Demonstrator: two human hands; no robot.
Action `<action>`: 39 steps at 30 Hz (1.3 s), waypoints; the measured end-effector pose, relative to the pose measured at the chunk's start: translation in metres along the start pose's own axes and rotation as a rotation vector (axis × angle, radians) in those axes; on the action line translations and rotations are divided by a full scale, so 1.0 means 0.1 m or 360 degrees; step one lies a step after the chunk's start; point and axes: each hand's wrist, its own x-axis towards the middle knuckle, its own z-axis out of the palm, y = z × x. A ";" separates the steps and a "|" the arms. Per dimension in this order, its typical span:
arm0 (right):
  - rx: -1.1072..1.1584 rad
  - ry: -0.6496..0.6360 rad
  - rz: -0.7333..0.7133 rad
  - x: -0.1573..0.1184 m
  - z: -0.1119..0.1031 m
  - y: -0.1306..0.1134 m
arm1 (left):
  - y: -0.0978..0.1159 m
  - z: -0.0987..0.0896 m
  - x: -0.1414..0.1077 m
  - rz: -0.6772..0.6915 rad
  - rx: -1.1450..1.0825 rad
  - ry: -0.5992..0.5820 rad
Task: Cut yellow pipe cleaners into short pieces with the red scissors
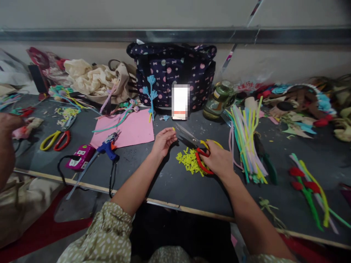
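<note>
My left hand [165, 140] is closed in a pinch, with the tip of a short yellow pipe-cleaner piece [173, 128] showing at the fingertips. In my right hand [218, 159] is a pair of scissors with one red and one yellow handle [202, 160]. Their blades look parted and point up and left, toward the fingers of my left hand. Below the blades lies a loose pile of short yellow-green cut pieces [189, 160], partly covered by the red handle.
Behind stand a lit phone [181, 101], a patterned dark bag [170, 69] and a green bottle [219, 100]. A pipe-cleaner bundle [246, 142] and red flowers [304, 180] lie right. Leftward are a blue glue gun [108, 147], pink sheet [128, 131], other scissors [59, 137] and another person's arm [6, 146].
</note>
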 end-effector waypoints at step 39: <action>-0.0033 -0.0045 -0.0028 0.00 0.02 0.00 | -0.02 -0.03 0.03 -0.0004 -0.0026 0.0016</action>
